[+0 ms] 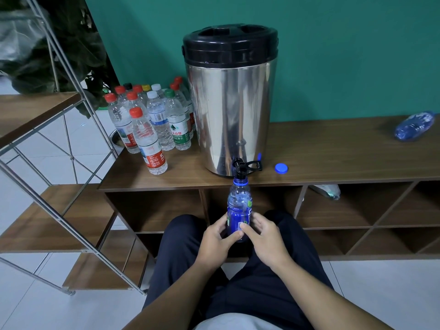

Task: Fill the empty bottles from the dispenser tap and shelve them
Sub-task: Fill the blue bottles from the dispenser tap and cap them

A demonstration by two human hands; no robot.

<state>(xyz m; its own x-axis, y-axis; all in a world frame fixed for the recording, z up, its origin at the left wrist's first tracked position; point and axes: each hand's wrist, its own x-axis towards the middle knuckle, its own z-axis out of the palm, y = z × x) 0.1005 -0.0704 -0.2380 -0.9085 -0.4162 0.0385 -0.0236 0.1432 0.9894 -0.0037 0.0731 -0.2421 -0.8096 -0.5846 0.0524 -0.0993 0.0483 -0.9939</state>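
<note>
I hold the blue bottle [238, 210] upright under the dispenser [229, 101] tap [241, 166], its open mouth just below the spout. My left hand [215, 236] and right hand [263, 234] both have fingers curled around its lower body. Its blue cap [281, 168] lies on the desk [333, 148] beside the dispenser.

Indoor room, home or small office corner; we cannot tell which.

We note a teal wall [333, 55], white tiled floor [35, 313], and a low wooden cubby cabinet [333, 148] carrying a steel dispenser [229, 110] and a cluster of capped bottles [152, 120]. We see a metal-framed wooden shelf rack [35, 110] at left, with a leafy plant [71, 48] behind it.
</note>
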